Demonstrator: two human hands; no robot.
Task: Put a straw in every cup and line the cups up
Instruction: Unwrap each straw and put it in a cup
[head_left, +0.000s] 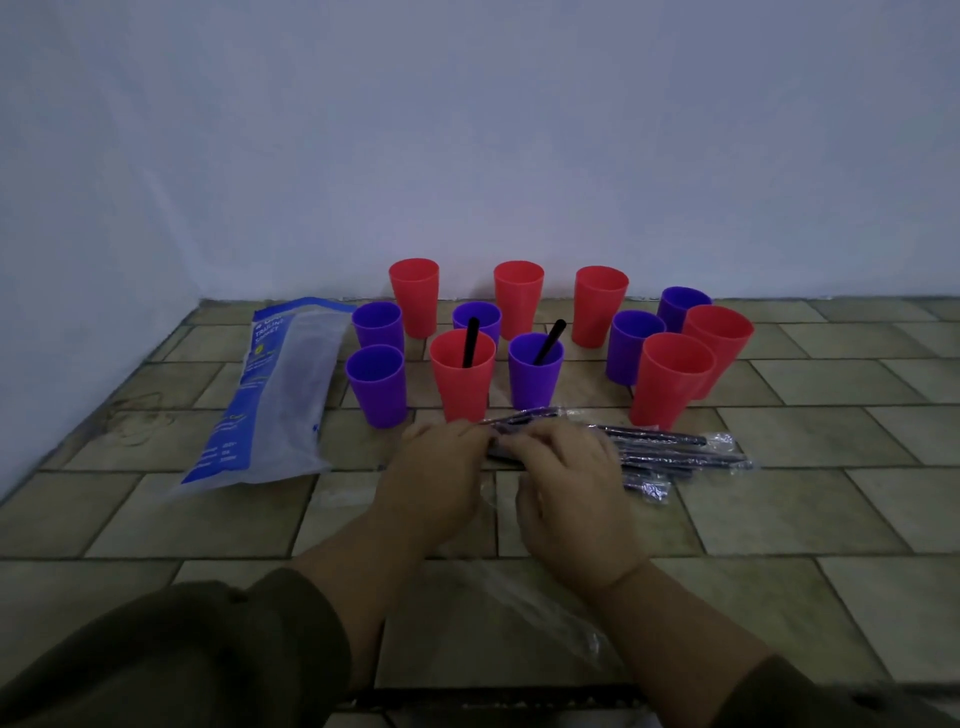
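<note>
Both hands (511, 467) pinching wrapped straw (524, 415), cups (462, 374) behind

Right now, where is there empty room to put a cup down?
Bare tiles lie right of the wrapped straws and the rightmost red cup, and near-left, below the blue bag, beside the left hand. It is crowded among the cups and around the right hand; clear wrappers lie between the arms.
</note>
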